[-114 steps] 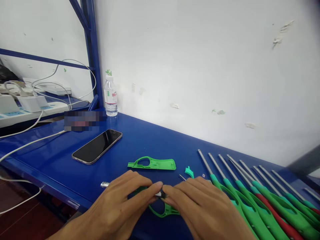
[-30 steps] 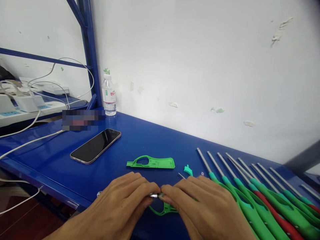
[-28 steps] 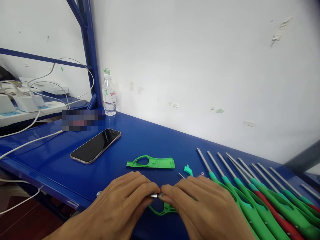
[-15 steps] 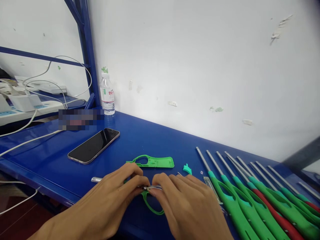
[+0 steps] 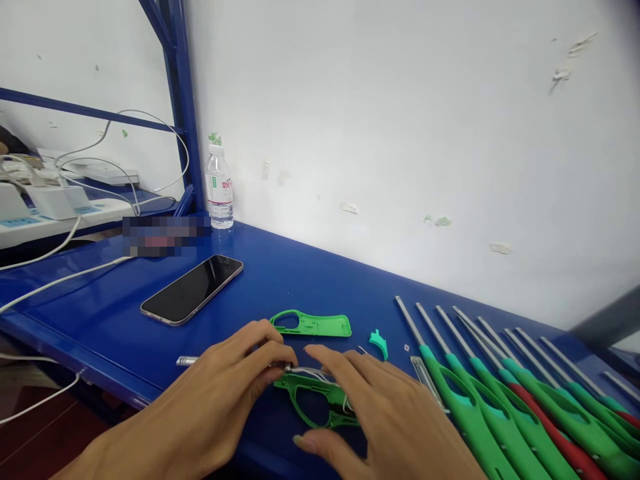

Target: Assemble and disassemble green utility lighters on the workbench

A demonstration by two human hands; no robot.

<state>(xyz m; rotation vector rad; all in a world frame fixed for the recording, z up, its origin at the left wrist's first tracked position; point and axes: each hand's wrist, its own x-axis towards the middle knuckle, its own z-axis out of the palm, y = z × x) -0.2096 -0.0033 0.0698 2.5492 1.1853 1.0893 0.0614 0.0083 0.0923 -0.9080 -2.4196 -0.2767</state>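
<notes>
My left hand (image 5: 225,383) pinches the end of a metal tube (image 5: 187,361) and white wires (image 5: 311,372), partly hidden by its fingers. Beneath lies an open green handle half (image 5: 295,389), with a trigger-ring opening. My right hand (image 5: 390,413) is over the handle's right part, thumb and index finger spread apart. Just beyond my hands, a second green shell half (image 5: 325,325) lies with its inner side up. A small teal trigger piece (image 5: 379,343) sits to its right.
Several assembled green lighters (image 5: 465,407) with metal tubes lie at the right. A phone (image 5: 193,290) and a water bottle (image 5: 220,190) stand left and back. White cables and a power strip (image 5: 65,220) are at the far left.
My right hand has moved off the wires and opened, its thumb dropping away from the index finger. More of the green handle half and wires shows. The view has shifted slightly.
</notes>
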